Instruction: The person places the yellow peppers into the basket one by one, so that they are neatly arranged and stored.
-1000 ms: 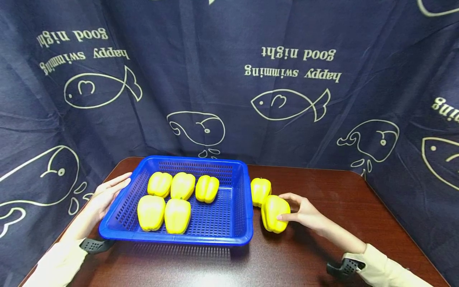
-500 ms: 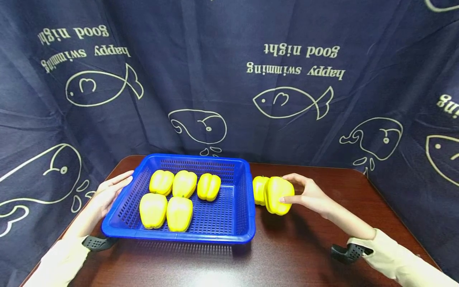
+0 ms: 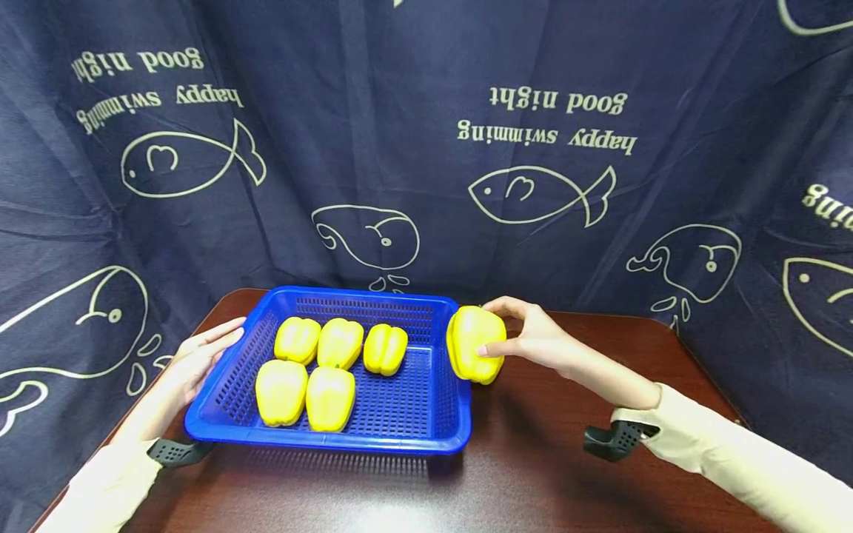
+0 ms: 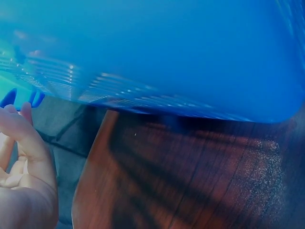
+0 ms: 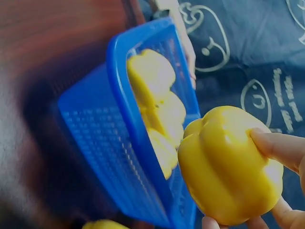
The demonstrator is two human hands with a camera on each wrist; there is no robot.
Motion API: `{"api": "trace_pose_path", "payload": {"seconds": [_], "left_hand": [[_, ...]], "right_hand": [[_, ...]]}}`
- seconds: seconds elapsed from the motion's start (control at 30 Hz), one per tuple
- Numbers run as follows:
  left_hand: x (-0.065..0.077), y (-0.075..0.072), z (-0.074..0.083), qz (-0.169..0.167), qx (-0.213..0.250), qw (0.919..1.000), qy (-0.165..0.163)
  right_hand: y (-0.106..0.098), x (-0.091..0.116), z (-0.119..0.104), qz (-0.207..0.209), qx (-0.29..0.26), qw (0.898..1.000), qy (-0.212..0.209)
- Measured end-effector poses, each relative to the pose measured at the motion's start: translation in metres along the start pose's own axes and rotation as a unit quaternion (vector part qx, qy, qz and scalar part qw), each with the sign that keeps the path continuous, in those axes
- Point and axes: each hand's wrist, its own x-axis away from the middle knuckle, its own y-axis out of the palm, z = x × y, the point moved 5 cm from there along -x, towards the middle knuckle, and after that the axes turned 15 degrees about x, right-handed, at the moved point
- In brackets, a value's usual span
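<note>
My right hand (image 3: 535,337) holds a yellow bell pepper (image 3: 474,344) over the right rim of a blue basket (image 3: 460,437). In the right wrist view, the thumb (image 5: 281,145) presses one side of this pepper and fingertips show beneath it. Inside the basket, several yellow bell peppers (image 3: 329,400) lie in two rows toward the left. My left hand (image 3: 200,359) holds the basket's left side, its fingertips right at the rim. Bent fingers of that hand show in the left wrist view, beside the large blue basket wall (image 4: 190,57).
Another yellow bell pepper (image 5: 105,224) shows partly beyond the basket in the right wrist view; the held one mostly hides it from the head. The brown wooden table (image 3: 566,459) extends to the right and front. A dark blue printed curtain (image 3: 426,148) closes off the back and sides.
My right hand has raised the bell pepper off the right part of the table and carried it left to the basket's rim. My left hand stays at the basket's left side.
</note>
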Motion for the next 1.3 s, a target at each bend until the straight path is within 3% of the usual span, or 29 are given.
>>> {"api": "trace_pose_path", "payload": {"seconds": [0.2,0.53,0.97,1.3], "left_hand": [[0.002,-0.002,0.001,0.001,0.007,1.0000,-0.002],[0.005,-0.004,0.003,0.018,-0.014,0.9997,0.000],[0.004,-0.002,0.004,0.025,-0.004,0.9996,0.013],[0.003,-0.001,0.002,0.035,-0.013,0.9992,0.014]], "right_hand": [[0.021,-0.018,-0.020,-0.030,-0.007,0.999,0.012],[0.056,-0.036,-0.032,-0.071,-0.008,0.994,0.080],[0.104,-0.045,-0.034,-0.111,0.011,0.986,0.125],[0.124,-0.052,-0.033,-0.134,0.001,0.982,0.136]]}}
